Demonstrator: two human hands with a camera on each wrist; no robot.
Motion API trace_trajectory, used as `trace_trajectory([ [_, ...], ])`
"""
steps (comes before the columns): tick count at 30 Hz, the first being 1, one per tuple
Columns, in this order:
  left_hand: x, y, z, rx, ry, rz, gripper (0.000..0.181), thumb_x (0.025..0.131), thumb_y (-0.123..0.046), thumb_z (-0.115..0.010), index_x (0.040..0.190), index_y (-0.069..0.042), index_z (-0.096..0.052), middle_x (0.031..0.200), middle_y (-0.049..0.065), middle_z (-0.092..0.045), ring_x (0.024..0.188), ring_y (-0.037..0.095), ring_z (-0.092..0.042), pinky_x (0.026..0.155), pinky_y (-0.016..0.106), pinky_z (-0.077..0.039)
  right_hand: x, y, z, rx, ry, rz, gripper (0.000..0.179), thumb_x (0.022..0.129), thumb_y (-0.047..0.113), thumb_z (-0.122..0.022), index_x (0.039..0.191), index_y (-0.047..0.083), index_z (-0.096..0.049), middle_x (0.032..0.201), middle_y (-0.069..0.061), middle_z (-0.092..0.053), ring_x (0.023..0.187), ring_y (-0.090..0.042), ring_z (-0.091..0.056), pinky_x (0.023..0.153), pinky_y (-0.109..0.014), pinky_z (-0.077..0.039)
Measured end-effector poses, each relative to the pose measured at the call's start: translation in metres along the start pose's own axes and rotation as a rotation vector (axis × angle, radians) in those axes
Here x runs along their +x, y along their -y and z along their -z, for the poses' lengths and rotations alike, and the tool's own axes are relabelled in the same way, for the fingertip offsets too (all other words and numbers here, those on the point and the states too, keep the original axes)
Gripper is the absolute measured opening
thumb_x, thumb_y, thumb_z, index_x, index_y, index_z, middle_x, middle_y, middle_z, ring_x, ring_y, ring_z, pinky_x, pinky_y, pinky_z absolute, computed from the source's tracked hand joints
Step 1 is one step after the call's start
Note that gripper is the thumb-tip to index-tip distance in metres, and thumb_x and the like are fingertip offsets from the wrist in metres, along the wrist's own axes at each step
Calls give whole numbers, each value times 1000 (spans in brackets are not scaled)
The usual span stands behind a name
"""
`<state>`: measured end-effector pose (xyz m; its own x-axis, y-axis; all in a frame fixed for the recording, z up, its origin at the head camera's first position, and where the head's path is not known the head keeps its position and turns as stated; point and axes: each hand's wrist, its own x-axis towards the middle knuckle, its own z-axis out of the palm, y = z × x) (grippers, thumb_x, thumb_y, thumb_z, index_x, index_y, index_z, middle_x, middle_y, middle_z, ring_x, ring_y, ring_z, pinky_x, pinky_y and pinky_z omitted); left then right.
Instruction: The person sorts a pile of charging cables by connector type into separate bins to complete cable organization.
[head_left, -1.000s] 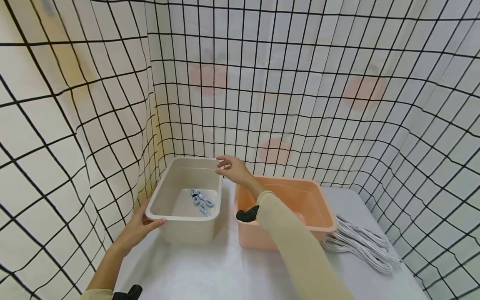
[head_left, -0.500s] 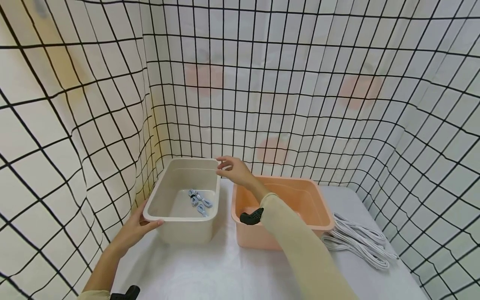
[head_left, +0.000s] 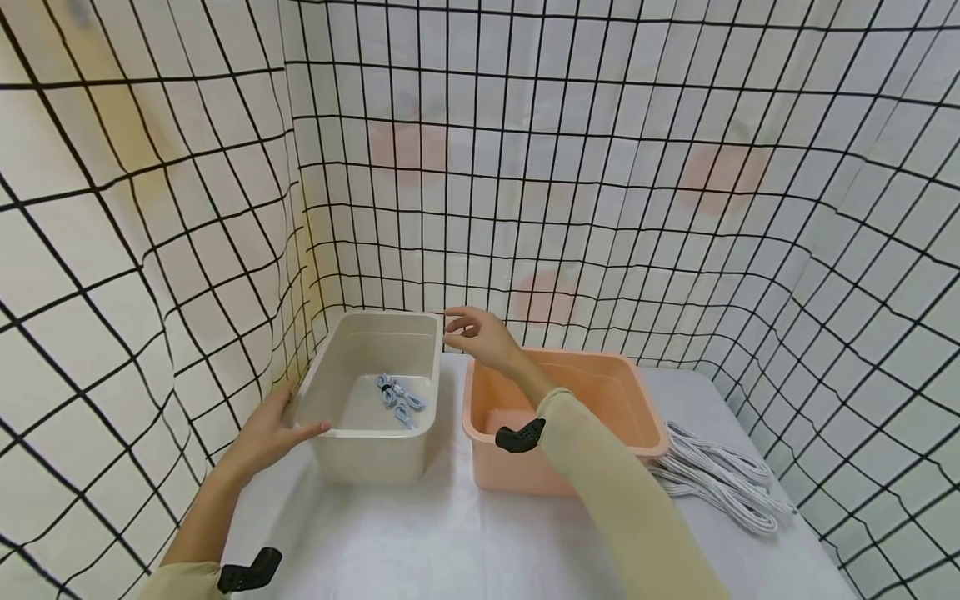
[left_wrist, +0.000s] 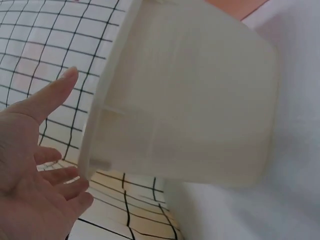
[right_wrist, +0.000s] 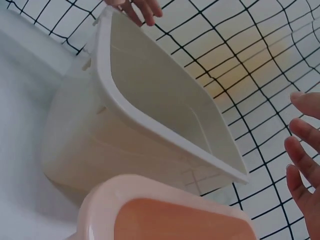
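Cream bin (head_left: 371, 460) near back left corner of table (head_left: 420, 542), small blue cords (head_left: 405, 398) inside. Left hand (head_left: 262, 437) spread at bin's front left corner — thumb off rim, cannot tell if fingertips touch. Right hand (head_left: 486, 340) just beside bin's back right corner, fingers loosely bent and apart. Peach bin (head_left: 517, 471) to right — white cords (head_left: 723, 479) by table's right edge.

Cream bin (head_left: 367, 460), peach bin (head_left: 521, 473), black-gridded netting (head_left: 555, 177)
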<state>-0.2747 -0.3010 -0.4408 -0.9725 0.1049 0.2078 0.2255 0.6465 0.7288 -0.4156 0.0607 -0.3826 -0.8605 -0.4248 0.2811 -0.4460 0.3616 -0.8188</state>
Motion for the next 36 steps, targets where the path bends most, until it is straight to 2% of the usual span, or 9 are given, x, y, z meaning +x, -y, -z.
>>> trace_trajectory([
  [5, 8, -15, -3, -7, -1, -19, 104, 92, -38, -80, 162, 5, -18, 155, 36, -34, 137, 55, -38, 103, 74, -36, -8, -9, 14, 3, -17, 1, 50, 98, 24, -74, 146, 16, -59, 124, -8, -69, 107, -25, -65, 86, -43, -56],
  [9, 16, -26, -10, -14, 4, -36, 105, 90, -39, -82, 161, 7, -18, 159, 34, -30, 144, 54, -29, 109, 73, -28, -14, -17, 27, -1, -57, -21, 51, 97, 27, -75, 145, 19, -60, 123, -6, -70, 107, -24, -65, 88, -44, -55],
  [16, 28, -42, -26, -62, 39, -92, 104, 91, -38, -82, 161, 7, -19, 161, 34, -27, 146, 53, -26, 112, 70, -26, -28, -20, 44, -11, -70, -29, 49, 99, 24, -73, 146, 19, -59, 127, -12, -68, 108, -26, -65, 89, -46, -55],
  [19, 32, -46, -32, -78, 54, -115, 103, 91, -36, -82, 161, 7, -19, 161, 34, -27, 146, 53, -26, 113, 69, -25, -31, -23, 48, -1, -78, -27, 49, 99, 21, -73, 145, 18, -60, 124, -9, -69, 107, -26, -65, 87, -46, -55],
  [27, 39, -50, -39, -101, 70, -130, 103, 92, -32, -81, 161, 8, -16, 162, 33, -25, 147, 52, -26, 116, 64, -24, -39, -27, 56, -16, -87, -16, 48, 99, 20, -73, 145, 17, -59, 121, -7, -69, 108, -27, -66, 89, -46, -56],
  [36, 46, -57, -52, -131, 113, -119, 101, 94, -35, -79, 162, 5, -17, 162, 31, -27, 146, 52, -28, 117, 62, -25, -50, -31, 69, -6, -108, -25, 51, 98, 24, -74, 146, 16, -59, 124, -11, -68, 109, -28, -65, 90, -47, -55],
])
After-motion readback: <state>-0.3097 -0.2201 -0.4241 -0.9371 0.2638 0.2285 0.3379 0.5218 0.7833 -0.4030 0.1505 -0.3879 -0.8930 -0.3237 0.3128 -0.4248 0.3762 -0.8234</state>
